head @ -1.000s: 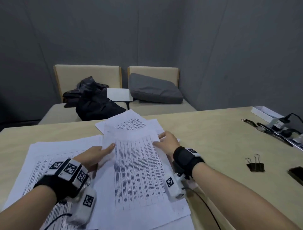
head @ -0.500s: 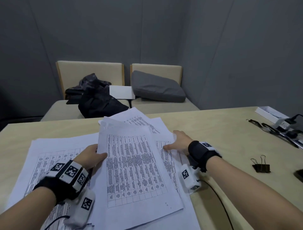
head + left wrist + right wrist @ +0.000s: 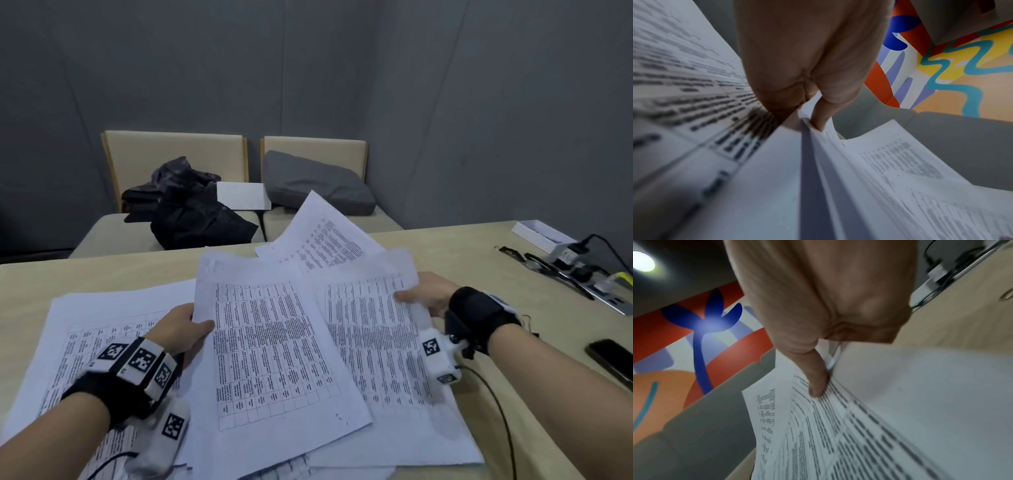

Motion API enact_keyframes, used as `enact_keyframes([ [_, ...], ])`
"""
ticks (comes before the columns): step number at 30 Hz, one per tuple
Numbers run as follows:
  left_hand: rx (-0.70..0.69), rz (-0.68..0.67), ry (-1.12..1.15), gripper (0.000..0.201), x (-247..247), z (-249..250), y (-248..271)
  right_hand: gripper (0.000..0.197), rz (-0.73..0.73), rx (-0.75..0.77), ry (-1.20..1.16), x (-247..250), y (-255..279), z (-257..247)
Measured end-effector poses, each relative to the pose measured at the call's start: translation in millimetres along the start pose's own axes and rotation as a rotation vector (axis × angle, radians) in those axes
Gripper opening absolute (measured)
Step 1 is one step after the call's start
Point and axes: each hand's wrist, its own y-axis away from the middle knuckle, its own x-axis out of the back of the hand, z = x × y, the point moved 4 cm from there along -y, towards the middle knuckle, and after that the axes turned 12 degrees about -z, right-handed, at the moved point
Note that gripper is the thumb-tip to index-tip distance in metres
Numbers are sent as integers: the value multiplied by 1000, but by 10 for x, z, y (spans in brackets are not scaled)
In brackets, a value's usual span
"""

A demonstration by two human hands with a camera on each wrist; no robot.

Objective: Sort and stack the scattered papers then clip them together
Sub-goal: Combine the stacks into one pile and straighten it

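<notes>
Several white printed sheets with tables lie fanned over the wooden table [image 3: 445, 253]. My left hand [image 3: 191, 329] pinches the left edge of the middle sheet [image 3: 270, 353], thumb on top. The left wrist view shows that thumb [image 3: 820, 113] pressing on the lifted paper edge [image 3: 818, 146]. My right hand [image 3: 421, 296] pinches the right edge of another sheet [image 3: 376, 335], raised off the table; its thumb [image 3: 816, 379] lies on the print. A further sheet [image 3: 325, 236] sticks out at the back. More sheets [image 3: 89, 329] lie flat at the left. No binder clip is in view.
A black phone [image 3: 613, 359] lies near the right edge. A white box [image 3: 541, 234], cables and a power strip [image 3: 582, 274] crowd the far right. Beyond the table stand two beige chairs with dark clothes [image 3: 191, 212] and a grey cushion [image 3: 315, 185].
My right hand moved right and went from lying flat on the papers to pinching and lifting a sheet's right edge. The sheets fanned out, and the binder clips left the view.
</notes>
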Motion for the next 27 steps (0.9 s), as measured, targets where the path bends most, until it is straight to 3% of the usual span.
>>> enact_keyframes([
  [4,-11,5,-27,12,-16,39,1,35,168,54,-313,378,403,255],
  [10,-18,32,-54,15,-44,73,79,37,277,243,-716,782,845,286],
  [15,-30,68,-56,21,-59,70,101,30,104,237,-989,889,1060,42],
  [17,-19,78,-44,31,-59,67,88,42,62,263,-928,737,1019,-54],
  [20,-10,77,-40,35,-61,82,106,93,-7,271,-713,308,771,-31],
  [24,-17,86,21,41,-85,113,118,94,-64,199,-459,-468,555,5],
  [27,-13,94,88,62,-111,176,159,109,-77,113,-240,-784,268,156],
])
